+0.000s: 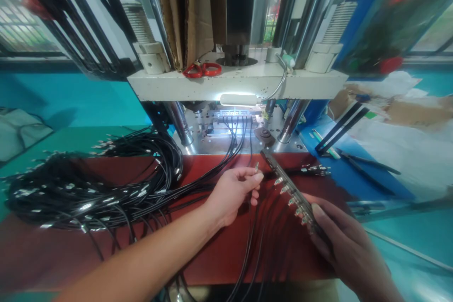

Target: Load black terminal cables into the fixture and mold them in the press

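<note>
My left hand [235, 191] pinches a small metal connector [256, 167] between thumb and fingertips, above the red work surface. A black cable [252, 231] runs down below this hand; whether it joins the pinched connector I cannot tell. To the right, my right hand [343, 236] is closed around the lower end of a long dark metal bar [278, 169]. Several metal connectors [295, 204] stick out along the bar's left edge. The bar is tilted, its far end pointing toward the press, and a gap separates it from my left hand.
A large bundle of black cables [88, 193] lies on the left of the red surface [212, 255]. Ahead stands a press with a white plate [237, 86], a lit fixture [231, 125] with cables in it, and red-handled scissors [202, 70]. Black tweezers [368, 163] lie at right.
</note>
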Demonstrator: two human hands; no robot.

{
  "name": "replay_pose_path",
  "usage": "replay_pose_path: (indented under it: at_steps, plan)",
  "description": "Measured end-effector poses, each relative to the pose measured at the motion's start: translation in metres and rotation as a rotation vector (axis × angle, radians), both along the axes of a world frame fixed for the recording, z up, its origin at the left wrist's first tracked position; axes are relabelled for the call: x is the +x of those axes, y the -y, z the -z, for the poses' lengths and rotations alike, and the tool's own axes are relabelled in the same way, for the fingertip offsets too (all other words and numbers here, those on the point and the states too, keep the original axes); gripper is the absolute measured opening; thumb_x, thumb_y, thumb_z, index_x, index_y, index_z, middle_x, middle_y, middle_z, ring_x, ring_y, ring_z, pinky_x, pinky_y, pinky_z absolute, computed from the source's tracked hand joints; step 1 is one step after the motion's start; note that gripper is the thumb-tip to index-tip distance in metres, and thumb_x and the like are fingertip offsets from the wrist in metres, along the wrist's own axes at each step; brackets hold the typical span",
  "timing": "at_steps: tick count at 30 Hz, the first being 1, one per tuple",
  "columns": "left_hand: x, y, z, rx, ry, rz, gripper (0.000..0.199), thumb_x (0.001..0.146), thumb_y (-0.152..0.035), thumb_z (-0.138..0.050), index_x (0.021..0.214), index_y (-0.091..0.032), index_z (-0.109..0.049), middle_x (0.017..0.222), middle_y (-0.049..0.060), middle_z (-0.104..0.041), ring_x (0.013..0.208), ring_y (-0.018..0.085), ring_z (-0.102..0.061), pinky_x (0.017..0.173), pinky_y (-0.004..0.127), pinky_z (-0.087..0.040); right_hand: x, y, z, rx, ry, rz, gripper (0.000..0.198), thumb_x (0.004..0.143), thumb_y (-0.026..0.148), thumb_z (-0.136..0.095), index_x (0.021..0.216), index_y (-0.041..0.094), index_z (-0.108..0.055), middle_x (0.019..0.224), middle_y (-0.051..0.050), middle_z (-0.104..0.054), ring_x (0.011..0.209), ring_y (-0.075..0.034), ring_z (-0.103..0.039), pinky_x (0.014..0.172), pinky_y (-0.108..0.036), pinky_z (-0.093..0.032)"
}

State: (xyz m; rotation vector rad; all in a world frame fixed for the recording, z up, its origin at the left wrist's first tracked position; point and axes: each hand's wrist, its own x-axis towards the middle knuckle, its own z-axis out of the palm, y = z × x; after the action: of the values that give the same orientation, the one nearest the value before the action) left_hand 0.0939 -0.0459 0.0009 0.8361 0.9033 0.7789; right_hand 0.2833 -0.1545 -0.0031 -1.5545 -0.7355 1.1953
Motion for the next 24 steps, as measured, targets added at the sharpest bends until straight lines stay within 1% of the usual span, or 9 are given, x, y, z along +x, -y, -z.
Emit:
replay_pose_path:
  at_steps: [2, 4, 7, 9, 13, 17, 20, 24]
  plan:
    - [-0.0009, 0.0001, 0.0010, 0.022, -0.013, 0.034, 0.030, 0.079, -0.029, -0.073, 0.099, -0.013, -0.057, 0.065, -0.003, -0.056, 0.050, 0.008, -0.050, 0.042, 0.019, -0.041, -0.0006, 0.0001, 0.0002, -0.014, 0.004, 0.010, 0.055, 0.073, 0.057, -0.074, 0.116, 0.024, -0.071, 0.103, -0.007, -0.071, 0.087, -0.022, -0.066, 0.059, -0.018, -0.057]
    - [-0.0014, 0.0000, 0.0005, 0.047, -0.051, 0.059, 0.027, 0.081, -0.030, -0.070, 0.099, -0.015, -0.057, 0.065, -0.003, -0.057, 0.047, 0.007, -0.047, 0.038, 0.017, -0.036, -0.0017, 0.0001, -0.0001, -0.014, 0.001, 0.018, 0.054, 0.072, 0.058, -0.075, 0.115, 0.025, -0.071, 0.103, -0.007, -0.071, 0.089, -0.022, -0.066, 0.059, -0.017, -0.057]
    - [-0.0012, -0.0003, -0.0023, 0.072, -0.113, 0.064, 0.024, 0.083, -0.034, -0.068, 0.094, -0.016, -0.058, 0.064, -0.004, -0.055, 0.039, 0.003, -0.038, 0.033, 0.015, -0.023, -0.0031, 0.0000, -0.0009, -0.017, -0.042, 0.027, 0.054, 0.071, 0.058, -0.076, 0.114, 0.027, -0.072, 0.103, -0.006, -0.071, 0.089, -0.022, -0.067, 0.059, -0.017, -0.057]
    - [-0.0006, -0.0003, -0.0041, 0.085, -0.145, 0.046, 0.024, 0.082, -0.037, -0.069, 0.089, -0.016, -0.059, 0.061, -0.006, -0.053, 0.036, 0.002, -0.033, 0.032, 0.016, -0.017, -0.0033, -0.0002, -0.0013, -0.029, -0.058, 0.033, 0.053, 0.070, 0.058, -0.076, 0.113, 0.027, -0.073, 0.102, -0.005, -0.072, 0.088, -0.021, -0.067, 0.061, -0.017, -0.057]
    - [0.0014, 0.0015, -0.0043, 0.094, -0.200, 0.009, 0.026, 0.079, -0.040, -0.071, 0.081, -0.016, -0.061, 0.059, -0.006, -0.053, 0.036, 0.002, -0.034, 0.034, 0.017, -0.017, -0.0027, -0.0003, -0.0012, -0.024, -0.044, 0.030, 0.051, 0.071, 0.057, -0.076, 0.110, 0.025, -0.073, 0.106, -0.006, -0.072, 0.092, -0.023, -0.067, 0.063, -0.020, -0.058]
    - [0.0034, 0.0042, -0.0011, 0.079, -0.257, 0.022, 0.030, 0.077, -0.045, -0.072, 0.080, -0.017, -0.062, 0.050, -0.007, -0.048, 0.036, 0.004, -0.032, 0.035, 0.018, -0.016, -0.0022, 0.0000, -0.0006, -0.039, -0.064, 0.025, 0.047, 0.072, 0.055, -0.076, 0.108, 0.025, -0.073, 0.104, -0.006, -0.072, 0.088, -0.021, -0.068, 0.064, -0.021, -0.058]
    - [0.0047, 0.0057, -0.0001, 0.093, -0.239, 0.043, 0.034, 0.077, -0.049, -0.070, 0.074, -0.017, -0.059, 0.050, -0.006, -0.049, 0.038, 0.005, -0.034, 0.035, 0.019, -0.017, -0.0026, 0.0002, -0.0005, -0.046, -0.090, 0.000, 0.048, 0.073, 0.055, -0.075, 0.110, 0.025, -0.073, 0.104, -0.006, -0.073, 0.088, -0.022, -0.069, 0.065, -0.022, -0.059]
    - [0.0068, 0.0074, -0.0012, 0.090, -0.248, 0.049, 0.036, 0.078, -0.050, -0.068, 0.069, -0.017, -0.056, 0.048, -0.006, -0.045, 0.038, 0.005, -0.035, 0.035, 0.018, -0.019, -0.0030, 0.0003, -0.0013, -0.048, -0.078, -0.037, 0.051, 0.074, 0.058, -0.073, 0.113, 0.024, -0.071, 0.106, -0.007, -0.072, 0.091, -0.023, -0.068, 0.065, -0.024, -0.059]
